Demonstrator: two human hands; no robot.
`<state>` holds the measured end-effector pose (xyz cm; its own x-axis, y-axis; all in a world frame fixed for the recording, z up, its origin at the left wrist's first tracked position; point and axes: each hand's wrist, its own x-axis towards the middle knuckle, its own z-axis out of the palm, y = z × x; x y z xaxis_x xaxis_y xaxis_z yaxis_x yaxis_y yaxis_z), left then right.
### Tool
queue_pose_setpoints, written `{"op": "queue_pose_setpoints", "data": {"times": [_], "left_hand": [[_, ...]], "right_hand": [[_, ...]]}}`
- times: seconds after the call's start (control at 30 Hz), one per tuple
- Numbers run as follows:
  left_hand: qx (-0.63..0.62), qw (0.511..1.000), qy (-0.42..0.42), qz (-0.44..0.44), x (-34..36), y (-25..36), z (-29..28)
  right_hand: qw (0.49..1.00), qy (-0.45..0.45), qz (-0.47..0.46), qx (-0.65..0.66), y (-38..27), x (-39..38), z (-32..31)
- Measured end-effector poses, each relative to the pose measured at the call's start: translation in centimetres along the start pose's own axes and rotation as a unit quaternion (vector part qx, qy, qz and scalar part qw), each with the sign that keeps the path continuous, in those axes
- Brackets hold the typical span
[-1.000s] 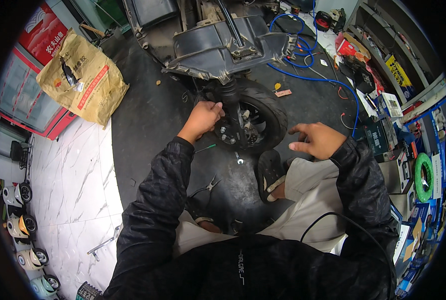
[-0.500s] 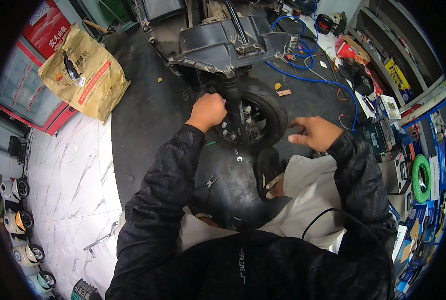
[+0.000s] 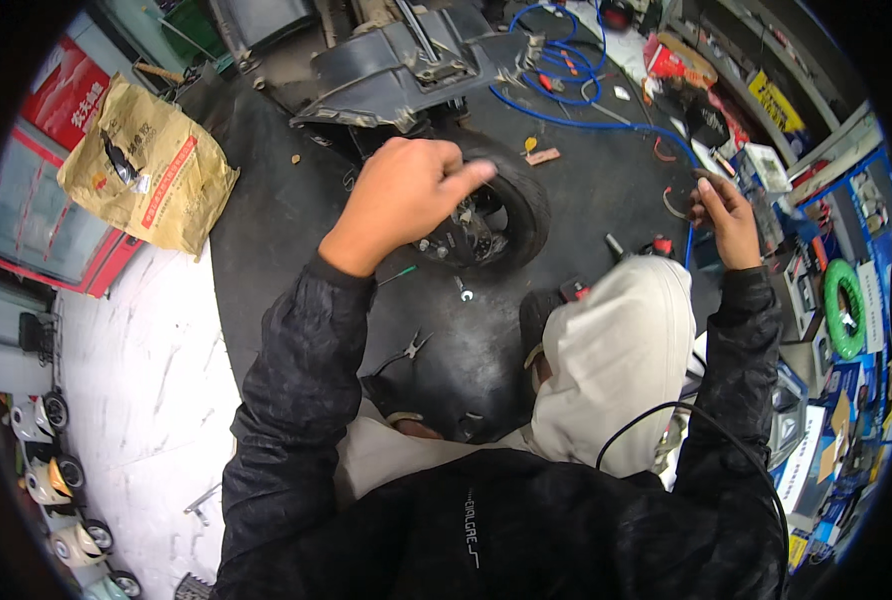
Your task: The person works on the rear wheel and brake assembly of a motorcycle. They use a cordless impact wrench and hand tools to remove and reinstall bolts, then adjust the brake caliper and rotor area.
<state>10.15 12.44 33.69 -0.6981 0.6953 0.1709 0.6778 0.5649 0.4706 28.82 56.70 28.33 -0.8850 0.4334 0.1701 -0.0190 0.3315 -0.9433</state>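
My left hand (image 3: pixel 401 195) is raised over the left side of a black scooter wheel (image 3: pixel 534 215). Its thumb stretches out to the right, apart from the curled fingers, and nothing shows in its grip. Farther right, my right hand (image 3: pixel 728 220) is closed, thumb and fingertips together near a blue hose (image 3: pixel 656 128); what they pinch, if anything, is too small to make out. Below the wheel lie an open-end wrench (image 3: pixel 466 292), pliers (image 3: pixel 414 346) and a thin green rod-like piece (image 3: pixel 398 274). Part of the wheel hub is hidden behind my left hand.
Dark plastic scooter bodywork (image 3: pixel 396 80) overhangs the wheel. A large brown paper sack (image 3: pixel 151 175) stands at the left. Red-and-black objects (image 3: pixel 574 289) lie by my right knee. Shelves and boxes, with a green ring (image 3: pixel 844 310), line the right side.
My left hand has lifted off the wheel hub toward me. My right hand has moved right, away from the tyre, and its fingers have closed. The view has shifted, showing red-and-black objects near my knee.
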Motion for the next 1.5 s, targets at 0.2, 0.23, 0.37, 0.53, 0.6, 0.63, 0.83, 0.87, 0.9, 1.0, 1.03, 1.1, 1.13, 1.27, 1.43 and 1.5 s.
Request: {"op": "queue_pose_setpoints", "data": {"times": [0.2,0.23,0.37,0.53,0.6,0.63,0.83,0.87,0.9,1.0,1.03,1.1,1.13,1.27,1.43,1.5], "left_hand": [[-0.086,0.987,0.129,0.035,-3.0,-1.5,1.2],[-0.035,0.99,0.138,-0.015,-3.8,-2.5,1.3],[-0.044,0.977,0.119,-0.172,-7.1,-6.2,2.5],[-0.087,0.949,0.054,-0.299,-12.0,-8.2,3.6],[-0.101,0.942,0.045,-0.317,-13.4,-8.2,4.0],[-0.104,0.939,0.038,-0.326,-13.9,-8.1,4.1],[-0.093,0.936,0.011,-0.34,-15.4,-6.5,3.2],[-0.106,0.934,0.015,-0.34,-15.4,-6.2,3.2],[-0.113,0.936,0.023,-0.333,-15.3,-6.0,3.1],[-0.115,0.934,0.028,-0.337,-15.2,-5.5,2.8],[-0.114,0.933,0.027,-0.341,-15.1,-5.4,2.8],[-0.12,0.936,0.027,-0.329,-14.9,-5.2,3.1],[-0.12,0.937,0.028,-0.327,-14.8,-5.1,3.3],[-0.086,0.943,-0.004,-0.322,-15.0,-4.5,4.0],[-0.114,0.948,-0.077,-0.288,-15.4,-4.3,3.9],[-0.127,0.944,-0.112,-0.283,-15.6,-4.5,3.8]], "right_hand": [[0.876,-0.039,0.201,-0.437,28.2,-10.2,5.1],[0.873,-0.058,0.215,-0.434,31.7,-12.1,6.9],[0.833,-0.074,0.254,-0.485,37.5,-16.9,12.3],[0.822,-0.052,0.339,-0.454,36.6,-15.1,14.4],[0.84,-0.011,0.4,-0.368,36.5,-14.3,14.3],[0.838,-0.042,0.368,-0.4,36.6,-14.1,14.2],[0.859,0.089,0.376,-0.335,35.5,-12.1,13.6],[0.867,0.1,0.318,-0.37,35.0,-11.8,13.5],[0.846,0.073,0.328,-0.414,34.6,-11.2,13.6],[0.82,0.054,0.357,-0.444,34.2,-8.8,13.5],[0.808,0.04,0.385,-0.444,34.5,-7.9,13.2],[0.778,0.089,0.365,-0.503,35.6,-5.8,12.7],[0.755,0.094,0.387,-0.521,36.5,-4.5,12.1],[0.766,0.072,0.432,-0.471,39.7,-1.8,10.1],[0.757,0.061,0.426,-0.491,40.4,-5.4,11.9],[0.758,0.053,0.42,-0.497,40.0,-5.9,12.1]]}}
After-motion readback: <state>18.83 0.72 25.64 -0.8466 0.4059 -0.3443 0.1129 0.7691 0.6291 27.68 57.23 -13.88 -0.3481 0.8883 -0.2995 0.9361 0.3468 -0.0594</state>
